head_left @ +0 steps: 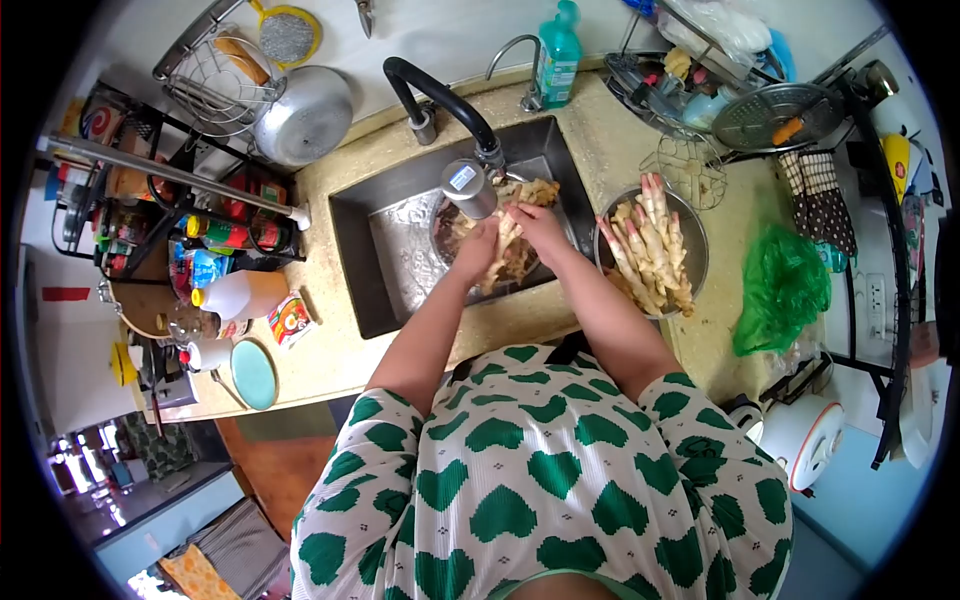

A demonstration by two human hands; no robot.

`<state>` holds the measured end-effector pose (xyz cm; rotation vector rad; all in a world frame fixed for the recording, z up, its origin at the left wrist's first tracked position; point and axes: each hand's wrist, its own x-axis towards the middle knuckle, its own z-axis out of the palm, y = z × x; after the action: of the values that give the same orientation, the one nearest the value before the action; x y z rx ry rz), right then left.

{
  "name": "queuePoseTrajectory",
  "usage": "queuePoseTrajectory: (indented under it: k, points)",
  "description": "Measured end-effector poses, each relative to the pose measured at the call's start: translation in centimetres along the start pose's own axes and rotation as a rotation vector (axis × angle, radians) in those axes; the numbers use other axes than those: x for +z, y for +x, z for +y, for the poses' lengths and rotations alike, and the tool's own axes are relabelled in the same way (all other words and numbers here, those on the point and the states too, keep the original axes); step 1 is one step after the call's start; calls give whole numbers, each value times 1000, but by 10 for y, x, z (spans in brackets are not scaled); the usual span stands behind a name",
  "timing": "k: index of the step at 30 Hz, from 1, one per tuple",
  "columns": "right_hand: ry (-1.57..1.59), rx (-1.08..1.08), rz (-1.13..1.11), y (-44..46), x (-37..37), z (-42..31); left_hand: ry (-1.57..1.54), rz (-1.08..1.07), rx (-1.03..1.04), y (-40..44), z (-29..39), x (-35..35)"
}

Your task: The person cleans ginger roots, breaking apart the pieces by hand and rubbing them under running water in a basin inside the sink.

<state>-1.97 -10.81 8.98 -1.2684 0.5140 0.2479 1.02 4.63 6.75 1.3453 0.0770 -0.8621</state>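
Observation:
Over the metal sink (390, 285), my left hand (477, 247) and my right hand (540, 230) are close together, both closed on one pale root piece (507, 235), which looks like ginger or galangal. Beneath them a bowl (438, 235) in the sink holds more brown, knobbly pieces (518, 262). The black faucet (440, 85) arches over the sink, its silver head (468, 188) just above my hands. Right of the sink, a metal bowl (703, 245) is piled with pale, pink-tipped roots (650, 250).
A green soap bottle (560, 62) stands behind the sink. On the right lie a green plastic bag (783, 290) and a wire rack (690, 170). At the left are a jug (240, 296), a seasoning packet (290, 320), a teal lid (254, 375) and a shelf of jars (220, 232).

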Motion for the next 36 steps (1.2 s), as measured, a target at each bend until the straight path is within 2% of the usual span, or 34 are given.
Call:
queuePoseTrajectory:
  k: [3,4,7,8,11,12,15,16,19,20,23,27,28,31,36]
  points:
    - [115,9,-118,10,-9,9,123,-110,209,-11,-4,0]
    - [9,-25,-73,8,-6,8,60,-43,183,-13,-4,-1]
    - [-39,-45,-105,16,0,22,109,77,173,-21,-4,-1]
    - [1,-45,-59,19,3,28,129,111,184,-23,-3,-2]
    - [-189,-105,200,25,16,34,444,290,156,-45,23,20]
    - [-220,-111,209,24,19,31,442,336,215,-44,18,24]
    - [-306,-130,236,24,26,22,646,431,214,-37,11,19]
    - [-390,-117,166,22,24,19,620,473,170,-41,17,15]
    - [-159,-199,38,30,30,42,426,564,64,-19,-7,-8]
    - [-91,-97,-166,12,32,26,380,581,70,-11,-17,-15]
    - [-47,-23,-15,14,38,34,560,700,141,-6,-33,-14]
    - [193,-62,280,12,47,27,565,659,192,-30,-13,19]
    - [40,-4,309,12,41,23,655,658,330,-34,-12,26]
    - [192,35,278,6,41,16,593,659,316,-35,-6,31]
    - [-58,-10,101,2,32,30,736,616,196,-39,-5,28]
